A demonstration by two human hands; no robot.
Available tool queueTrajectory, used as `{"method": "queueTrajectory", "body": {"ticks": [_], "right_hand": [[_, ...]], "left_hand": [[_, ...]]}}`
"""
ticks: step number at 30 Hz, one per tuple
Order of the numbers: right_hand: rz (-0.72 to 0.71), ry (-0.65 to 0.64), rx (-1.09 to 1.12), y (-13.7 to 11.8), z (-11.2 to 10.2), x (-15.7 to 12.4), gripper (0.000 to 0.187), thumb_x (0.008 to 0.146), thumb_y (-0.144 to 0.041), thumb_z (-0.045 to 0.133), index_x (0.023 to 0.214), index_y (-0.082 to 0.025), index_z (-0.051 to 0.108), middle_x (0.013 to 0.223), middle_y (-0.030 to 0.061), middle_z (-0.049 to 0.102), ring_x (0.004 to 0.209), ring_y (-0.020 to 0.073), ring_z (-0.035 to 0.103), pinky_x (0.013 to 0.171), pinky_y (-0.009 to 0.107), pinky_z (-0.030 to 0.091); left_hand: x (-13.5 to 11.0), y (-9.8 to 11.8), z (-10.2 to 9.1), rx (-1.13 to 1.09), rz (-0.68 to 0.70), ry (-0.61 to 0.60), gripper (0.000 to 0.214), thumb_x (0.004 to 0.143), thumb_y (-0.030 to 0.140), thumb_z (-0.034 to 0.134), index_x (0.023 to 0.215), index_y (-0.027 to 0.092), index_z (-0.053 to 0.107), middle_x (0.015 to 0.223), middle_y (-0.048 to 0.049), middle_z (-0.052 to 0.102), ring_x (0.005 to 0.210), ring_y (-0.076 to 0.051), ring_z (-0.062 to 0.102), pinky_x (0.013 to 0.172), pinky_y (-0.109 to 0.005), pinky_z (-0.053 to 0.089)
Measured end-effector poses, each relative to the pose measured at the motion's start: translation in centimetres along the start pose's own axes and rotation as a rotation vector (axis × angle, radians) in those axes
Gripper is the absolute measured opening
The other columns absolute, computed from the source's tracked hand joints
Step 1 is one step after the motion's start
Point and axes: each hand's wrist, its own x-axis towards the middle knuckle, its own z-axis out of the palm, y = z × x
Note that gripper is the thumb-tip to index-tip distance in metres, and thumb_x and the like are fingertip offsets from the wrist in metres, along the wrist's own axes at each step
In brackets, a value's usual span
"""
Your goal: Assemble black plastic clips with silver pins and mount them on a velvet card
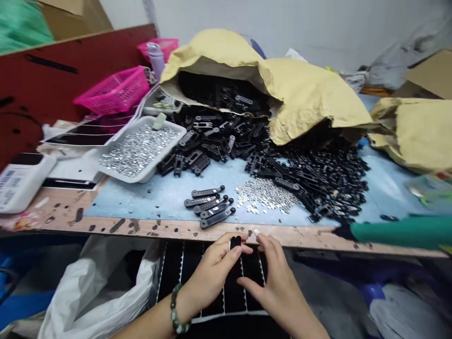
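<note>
Wooden surface [197,229] heaped with black clips [226,146], tray of silver rivets [137,150] beside them. Below edge, left hand [212,278] grip pinching black pad [235,242] above backing sheet [169,268]; right hand [271,287] grip spread, just beside.

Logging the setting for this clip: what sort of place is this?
Probably a hand-assembly workshop: black plastic parts spill from a yellow paper sack beside a tray of small metal pieces.

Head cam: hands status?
Left hand pinching black strip. Right hand beside it. Strip sheet beneath. Table edge just ahead, nothing over the hands.
</note>
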Motion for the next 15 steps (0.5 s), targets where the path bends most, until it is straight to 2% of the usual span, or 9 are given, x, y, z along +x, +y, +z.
{"method": "queueTrajectory", "body": {"ticks": [3,5,7,8,11,13,15], "right_hand": [[-0.11,-0.073,0.181,-0.8,-0.7,2.1,0.05,0.087,-0.029,0.057,0.132,-0.028,0.036,0.107,0.0077,0.059,0.089,0.0214,0.063,0.076,0.034,0.055],[-0.24,-0.171,0.265,-1.7,-0.9,3.6,0.044,0.089,-0.02,0.053,0.13,-0.029,0.039,0.096,0.0042,0.062,0.083,0.0186,0.063,0.074,0.03,0.055],[-0.335,-0.282,0.329,-2.6,-0.9,5.1,0.036,0.089,-0.014,0.051,0.122,-0.029,0.047,0.089,0.0022,0.063,0.079,0.0169,0.063,0.071,0.027,0.054],[-0.339,-0.305,0.358,-2.9,-0.9,5.9,0.031,0.089,-0.014,0.051,0.116,-0.029,0.051,0.087,0.002,0.063,0.077,0.0166,0.062,0.068,0.027,0.053],[-0.181,-0.236,0.438,-3.1,-0.7,8.4,0.01,0.089,-0.023,0.054,0.095,-0.026,0.061,0.081,0.0029,0.063,0.072,0.0175,0.062,0.06,0.026,0.053],[-0.037,-0.194,0.49,-2.8,-0.2,10.2,0.01,0.088,-0.031,0.057,0.088,-0.024,0.065,0.077,0.0031,0.063,0.067,0.0177,0.062,0.055,0.026,0.052],[0.032,-0.226,0.539,-2.6,0.8,11.9,0.015,0.086,-0.035,0.058,0.086,-0.023,0.066,0.072,0.0025,0.063,0.064,0.0173,0.061,0.054,0.026,0.051]], "left_hand": [[-0.7,0.8,-2.3,0.221,0.073,-0.048,0.031,0.094,0.018,0.041,0.108,0.025,0.068,0.134,-0.0024,0.053,0.124,-0.019,0.05,0.108,-0.038,0.041],[-1.3,1.3,-3.3,0.365,0.111,-0.073,0.034,0.092,0.014,0.041,0.115,0.025,0.064,0.138,-0.0024,0.05,0.126,-0.018,0.048,0.108,-0.035,0.042],[-1.9,1.7,-4.1,0.488,0.13,-0.04,0.038,0.093,0.014,0.041,0.125,0.025,0.057,0.141,-0.0026,0.048,0.127,-0.019,0.048,0.106,-0.035,0.044],[-2.1,1.7,-4.6,0.54,0.137,0.001,0.04,0.094,0.015,0.04,0.13,0.026,0.054,0.142,-0.0026,0.047,0.126,-0.019,0.048,0.105,-0.035,0.045],[-2.4,1.2,-6.5,0.663,0.16,0.196,0.044,0.096,0.018,0.035,0.137,0.027,0.045,0.142,-0.0042,0.046,0.125,-0.022,0.05,0.1,-0.038,0.049],[-2.4,0.4,-7.8,0.767,0.201,0.312,0.045,0.095,0.018,0.037,0.139,0.026,0.043,0.138,-0.0068,0.049,0.124,-0.025,0.048,0.101,-0.043,0.046],[-2.1,-0.4,-8.8,0.908,0.251,0.332,0.046,0.092,0.019,0.044,0.137,0.023,0.045,0.133,-0.0084,0.053,0.123,-0.028,0.046,0.101,-0.047,0.041]]}}
